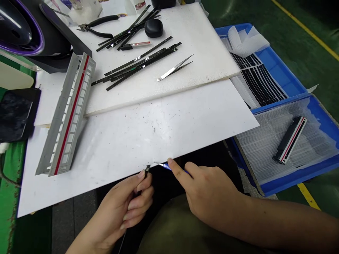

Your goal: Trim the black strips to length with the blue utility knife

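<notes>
My left hand (136, 203) is closed at the front edge of the white board (148, 123), pinching a thin black strip (147, 169) whose short end sticks up past the thumb. The rest of the strip is mostly hidden in the fingers. My right hand (209, 192) is closed around a blue-handled craft knife (166, 165), index finger stretched along it. Its thin pointed tip faces left, a small gap from the strip's end. Most of the handle is hidden under the hand.
On the white foam slab (206, 67) lie tweezers (169, 72), black strips (143, 65), cutting pliers (97, 26) and a black rounded case (154, 28). A grey model carriage shell (70, 116) leans at left. Blue trays (280, 79) at right hold strips and a small model carriage (290, 141).
</notes>
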{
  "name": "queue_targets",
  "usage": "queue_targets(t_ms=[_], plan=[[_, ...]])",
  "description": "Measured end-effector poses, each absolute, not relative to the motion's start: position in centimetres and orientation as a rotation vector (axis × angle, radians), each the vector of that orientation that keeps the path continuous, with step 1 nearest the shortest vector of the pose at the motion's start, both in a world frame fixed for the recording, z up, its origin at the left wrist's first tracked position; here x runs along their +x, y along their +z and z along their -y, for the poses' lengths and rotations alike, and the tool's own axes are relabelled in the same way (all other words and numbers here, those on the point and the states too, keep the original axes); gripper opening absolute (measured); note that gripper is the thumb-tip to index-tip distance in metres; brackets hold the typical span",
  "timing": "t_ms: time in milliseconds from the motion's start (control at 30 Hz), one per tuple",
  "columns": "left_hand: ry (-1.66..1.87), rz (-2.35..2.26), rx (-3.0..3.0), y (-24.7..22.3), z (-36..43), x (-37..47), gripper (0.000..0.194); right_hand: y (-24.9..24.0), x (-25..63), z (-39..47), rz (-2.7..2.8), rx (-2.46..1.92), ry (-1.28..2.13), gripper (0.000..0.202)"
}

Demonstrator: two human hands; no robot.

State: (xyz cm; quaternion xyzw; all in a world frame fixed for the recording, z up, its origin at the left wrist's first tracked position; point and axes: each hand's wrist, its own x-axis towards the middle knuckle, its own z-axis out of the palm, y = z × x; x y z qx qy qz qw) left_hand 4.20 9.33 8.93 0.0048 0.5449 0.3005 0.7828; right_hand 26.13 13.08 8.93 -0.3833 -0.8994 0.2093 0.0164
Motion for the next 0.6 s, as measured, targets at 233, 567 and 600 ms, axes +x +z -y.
queue_targets(t_ms=[233, 567, 600], plan=[[0.749, -0.751, -0.165, 10.6, -8.4, 4.0, 0.033, 9.4, 28.2, -15.9, 2.334, -1.165, 0.988, 0.055], [0.798, -0.905, 0.097, 11.5, -8.3, 4.8, 0.033, 6.5, 28.0, -22.8, 2.353, -1.002, 0.12, 0.057], [0.816, -1.044, 0.201, 11.6, -8.3, 5.0, 0.033, 6.1, 27.7, -23.6, 2.412, -0.99, 0.072, 0.057]])
